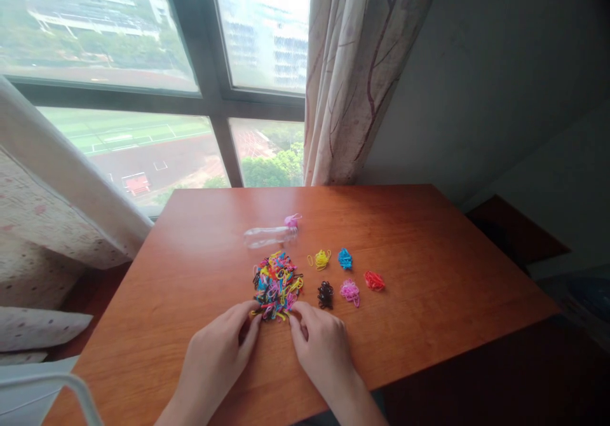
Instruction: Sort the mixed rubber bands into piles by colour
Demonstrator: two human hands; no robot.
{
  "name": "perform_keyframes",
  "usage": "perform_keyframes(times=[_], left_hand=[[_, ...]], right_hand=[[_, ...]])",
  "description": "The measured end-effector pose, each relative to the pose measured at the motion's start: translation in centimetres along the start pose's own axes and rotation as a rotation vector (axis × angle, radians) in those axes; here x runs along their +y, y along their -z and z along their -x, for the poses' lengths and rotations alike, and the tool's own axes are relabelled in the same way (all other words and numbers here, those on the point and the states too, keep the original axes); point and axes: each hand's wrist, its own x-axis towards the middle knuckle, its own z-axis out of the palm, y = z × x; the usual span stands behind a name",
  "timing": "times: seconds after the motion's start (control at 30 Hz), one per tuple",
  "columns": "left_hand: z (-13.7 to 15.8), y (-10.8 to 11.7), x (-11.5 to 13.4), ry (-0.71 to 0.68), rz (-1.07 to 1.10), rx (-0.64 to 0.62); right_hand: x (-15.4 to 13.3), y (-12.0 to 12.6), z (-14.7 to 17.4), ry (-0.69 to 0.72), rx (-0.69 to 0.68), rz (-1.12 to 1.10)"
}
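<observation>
A heap of small mixed-colour rubber bands [277,286] lies on the wooden table in front of me. My left hand [222,343] is at the heap's near left edge, thumb and forefinger closed around bands there. Across from it, my right hand [321,337] pinches at the near right edge. Its fingertips partly hide the bands they touch. To the right are sorted clumps of bands: yellow [322,259], blue [345,259], black [325,294], pink [350,292] and red [374,280].
Behind the heap a clear plastic bottle [269,236] lies on its side, with a pink-purple clump [292,220] by its right end. The table [419,235] reaches to a window with curtains [352,82]. A white curved rail [79,384] shows at lower left.
</observation>
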Motion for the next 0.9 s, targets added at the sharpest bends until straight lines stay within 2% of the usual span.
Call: perform_keyframes(times=[0.2,0.67,0.9], left_hand=[[0.1,-0.6,0.3,-0.060,0.008,0.017],[0.4,-0.8,0.3,-0.089,0.039,0.018],[0.6,-1.2,-0.1,-0.083,0.077,0.027]], right_hand=[[0.1,0.0,0.2,0.005,0.004,-0.036],[-0.3,-0.3,0.1,0.087,0.007,-0.065],[-0.5,0.3,0.2,0.027,0.011,-0.180]])
